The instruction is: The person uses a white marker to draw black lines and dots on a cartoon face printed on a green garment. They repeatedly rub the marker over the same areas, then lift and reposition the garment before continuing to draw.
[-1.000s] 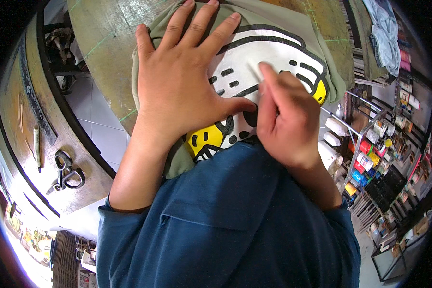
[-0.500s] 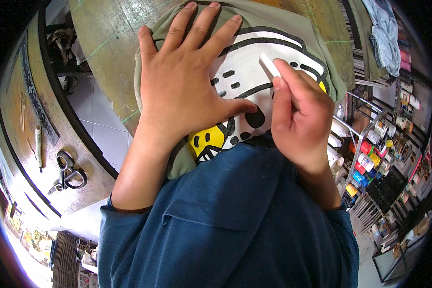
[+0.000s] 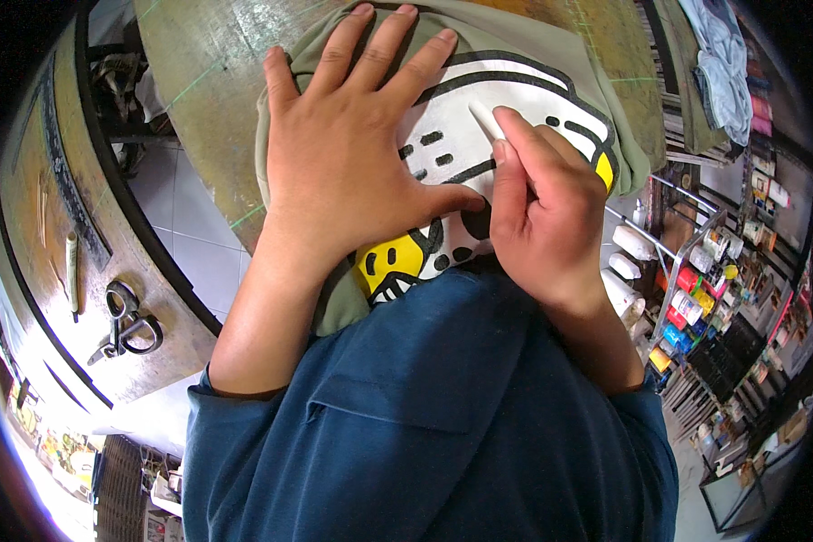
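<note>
An olive-green garment (image 3: pixel 515 32) lies on the worn work table (image 3: pixel 199 54), with a cartoon print (image 3: pixel 456 95) in white, black and yellow facing up. My left hand (image 3: pixel 343 172) rests flat on it, fingers spread and thumb stretched across the print, bearing down on its left part. Between the thumb and forefinger of my right hand (image 3: pixel 551 199) is a slim white stick (image 3: pixel 485 118), perhaps chalk. Its free end points away from me over the white area; whether it touches the print I cannot tell. Some of the print is hidden under both hands.
On a side table (image 3: pixel 154 379) to the left lie black-handled scissors (image 3: pixel 125 327), a pale pen-like tool (image 3: pixel 71 275) and a long dark strip (image 3: pixel 68 181). Light blue cloth (image 3: pixel 723 68) hangs at the far right. Below it stands a rack with colourful bottles (image 3: pixel 691 307).
My right hand, with the white stick, has shifted a little left across the print, uncovering more of the yellow patch at right. My left hand has stayed almost in place.
</note>
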A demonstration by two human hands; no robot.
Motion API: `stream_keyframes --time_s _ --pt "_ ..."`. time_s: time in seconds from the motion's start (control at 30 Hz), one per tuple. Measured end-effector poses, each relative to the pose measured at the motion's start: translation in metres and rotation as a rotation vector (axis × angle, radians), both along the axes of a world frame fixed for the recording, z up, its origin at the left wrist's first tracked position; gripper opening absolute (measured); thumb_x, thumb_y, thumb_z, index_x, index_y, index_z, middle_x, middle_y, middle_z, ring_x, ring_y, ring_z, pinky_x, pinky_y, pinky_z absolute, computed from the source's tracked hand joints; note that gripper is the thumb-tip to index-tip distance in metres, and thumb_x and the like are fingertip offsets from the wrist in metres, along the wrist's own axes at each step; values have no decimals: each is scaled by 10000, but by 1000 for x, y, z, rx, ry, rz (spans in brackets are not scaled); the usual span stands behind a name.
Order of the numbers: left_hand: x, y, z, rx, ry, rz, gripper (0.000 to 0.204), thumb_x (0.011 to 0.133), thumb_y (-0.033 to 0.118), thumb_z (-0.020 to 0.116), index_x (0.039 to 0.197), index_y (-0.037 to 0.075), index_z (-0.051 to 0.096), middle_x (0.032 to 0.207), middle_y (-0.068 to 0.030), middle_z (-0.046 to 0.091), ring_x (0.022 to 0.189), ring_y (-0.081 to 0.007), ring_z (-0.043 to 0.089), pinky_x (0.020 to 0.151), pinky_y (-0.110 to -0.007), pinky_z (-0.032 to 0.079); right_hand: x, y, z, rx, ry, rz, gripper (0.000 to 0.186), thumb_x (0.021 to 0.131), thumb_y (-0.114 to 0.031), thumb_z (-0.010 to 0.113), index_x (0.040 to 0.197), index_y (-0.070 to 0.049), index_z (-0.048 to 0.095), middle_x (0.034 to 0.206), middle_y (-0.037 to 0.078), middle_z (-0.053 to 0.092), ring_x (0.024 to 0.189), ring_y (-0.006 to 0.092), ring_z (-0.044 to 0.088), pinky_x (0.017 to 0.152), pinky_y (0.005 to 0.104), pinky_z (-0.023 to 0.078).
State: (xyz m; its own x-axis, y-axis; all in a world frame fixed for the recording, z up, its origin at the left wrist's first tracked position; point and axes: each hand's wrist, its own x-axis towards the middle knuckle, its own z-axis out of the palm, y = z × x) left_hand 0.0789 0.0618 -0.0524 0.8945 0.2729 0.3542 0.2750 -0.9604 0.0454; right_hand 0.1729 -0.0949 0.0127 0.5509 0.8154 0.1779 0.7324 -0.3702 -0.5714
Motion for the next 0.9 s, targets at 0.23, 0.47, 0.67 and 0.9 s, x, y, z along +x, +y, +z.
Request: stream_keyframes --time_s 0.23,0.47,0.67,0.9 --pt "0 -2 2 -25 -4 6 1028 476 611 769 1404 343 418 1489 10 370 1396 -242 296 1054 -658 208 0 4 2 -13 24 34 236 859 36 553 1089 56 599 728 175 585 601 278 581 569 331 461" --pt "-1 -2 3 -34 -6 9 1014 489 599 767 1405 343 416 1490 9 369 1396 -242 295 1056 -655 206 -1 4 2 25 47 69 211 891 3 535 1081 52 612 722 152 593 600 245 582 562 320 458" --pt "1 -1 2 -30 -10 9 1002 500 589 766 1406 343 414 1490 8 368 1397 -242 294 1058 -653 205 4 -1 -4 -23 0 13 304 828 -12 534 1132 -2 549 760 169 573 665 364 583 602 427 476" --pt "1 0 1 -29 -12 15 989 513 577 764 1407 343 413 1491 7 367 1397 -242 294 1061 -650 204 7 5 2 24 -26 -22 194 837 -29 539 1017 22 589 754 182 586 693 369 592 614 432 473"
